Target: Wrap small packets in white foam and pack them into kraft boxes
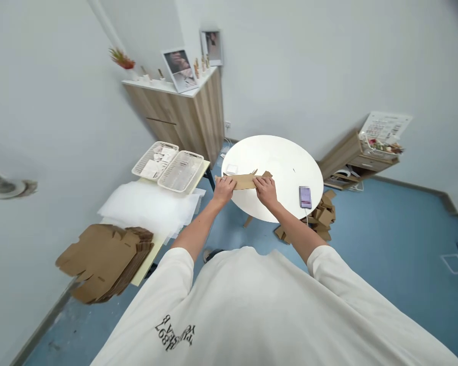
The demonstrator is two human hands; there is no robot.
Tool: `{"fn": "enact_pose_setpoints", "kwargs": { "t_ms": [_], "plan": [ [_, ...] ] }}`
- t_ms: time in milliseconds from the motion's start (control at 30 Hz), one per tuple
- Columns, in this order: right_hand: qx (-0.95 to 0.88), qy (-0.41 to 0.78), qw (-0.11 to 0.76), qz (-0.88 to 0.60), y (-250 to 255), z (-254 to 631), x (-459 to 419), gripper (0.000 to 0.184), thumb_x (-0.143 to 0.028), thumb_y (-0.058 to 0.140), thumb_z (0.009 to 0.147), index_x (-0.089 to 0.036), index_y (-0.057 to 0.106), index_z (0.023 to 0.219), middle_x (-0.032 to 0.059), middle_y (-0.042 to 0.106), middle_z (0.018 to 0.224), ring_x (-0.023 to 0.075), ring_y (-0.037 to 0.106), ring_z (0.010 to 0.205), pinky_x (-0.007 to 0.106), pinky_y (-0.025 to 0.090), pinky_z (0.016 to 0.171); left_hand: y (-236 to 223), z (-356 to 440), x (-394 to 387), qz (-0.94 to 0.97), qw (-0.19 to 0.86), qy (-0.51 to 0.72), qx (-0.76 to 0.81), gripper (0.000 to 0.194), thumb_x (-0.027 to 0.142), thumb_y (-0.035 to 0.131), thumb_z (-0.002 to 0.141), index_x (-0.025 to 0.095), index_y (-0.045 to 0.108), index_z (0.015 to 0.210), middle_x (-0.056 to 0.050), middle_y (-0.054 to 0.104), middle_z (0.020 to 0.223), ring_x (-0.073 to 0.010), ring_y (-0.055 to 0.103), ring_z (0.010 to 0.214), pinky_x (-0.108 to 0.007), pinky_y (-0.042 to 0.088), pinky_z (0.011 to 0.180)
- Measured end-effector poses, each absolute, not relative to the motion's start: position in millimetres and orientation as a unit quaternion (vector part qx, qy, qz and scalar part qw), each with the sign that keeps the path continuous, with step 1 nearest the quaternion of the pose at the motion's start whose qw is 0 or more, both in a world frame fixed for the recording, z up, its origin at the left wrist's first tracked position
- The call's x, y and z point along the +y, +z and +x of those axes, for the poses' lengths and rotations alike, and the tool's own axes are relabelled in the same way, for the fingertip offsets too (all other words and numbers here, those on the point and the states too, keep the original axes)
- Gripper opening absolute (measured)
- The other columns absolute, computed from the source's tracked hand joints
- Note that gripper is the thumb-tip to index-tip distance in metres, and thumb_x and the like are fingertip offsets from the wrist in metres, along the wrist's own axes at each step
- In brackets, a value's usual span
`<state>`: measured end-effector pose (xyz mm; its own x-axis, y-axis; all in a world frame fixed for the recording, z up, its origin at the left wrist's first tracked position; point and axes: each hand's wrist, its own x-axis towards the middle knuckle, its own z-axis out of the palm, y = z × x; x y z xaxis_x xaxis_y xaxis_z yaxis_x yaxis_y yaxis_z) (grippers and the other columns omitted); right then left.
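Note:
A brown cardboard box, partly folded, is held at the near left side of the round white table. My left hand grips its left end, and my right hand grips its right end. Fingers of both hands lie over the top edge with the thumbs toward each other. Cardboard flaps stick up behind the piece. Just beyond my left hand sits a small white square item on the table. The underside of the cardboard is hidden.
Left of me, a side table holds flat cardboard blanks, white foam sheets and two white baskets. A phone with a cable lies on the round table. Folded boxes are piled on the floor. A wooden cabinet stands behind.

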<state>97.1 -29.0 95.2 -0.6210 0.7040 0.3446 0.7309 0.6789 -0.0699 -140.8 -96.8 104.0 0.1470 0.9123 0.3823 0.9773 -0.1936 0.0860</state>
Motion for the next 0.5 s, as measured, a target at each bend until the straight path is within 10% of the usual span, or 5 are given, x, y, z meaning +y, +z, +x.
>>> {"fn": "enact_pose_setpoints", "kwargs": {
  "t_ms": [500],
  "plan": [
    [-0.832,0.087,-0.005,-0.547,11,160,-21,0.048,-0.012,0.036,0.098,-0.021,0.058,0.139,0.0124,0.067,0.127,0.0293,0.052,0.114,0.040,0.030,0.095,10,-84,-11,-0.857,-0.090,-0.033,-0.506,0.034,0.003,0.042,0.090,0.021,0.066,0.106,-0.016,0.060,0.106,-0.0311,0.052,0.105,-0.047,0.035,0.089]
  ]
}}
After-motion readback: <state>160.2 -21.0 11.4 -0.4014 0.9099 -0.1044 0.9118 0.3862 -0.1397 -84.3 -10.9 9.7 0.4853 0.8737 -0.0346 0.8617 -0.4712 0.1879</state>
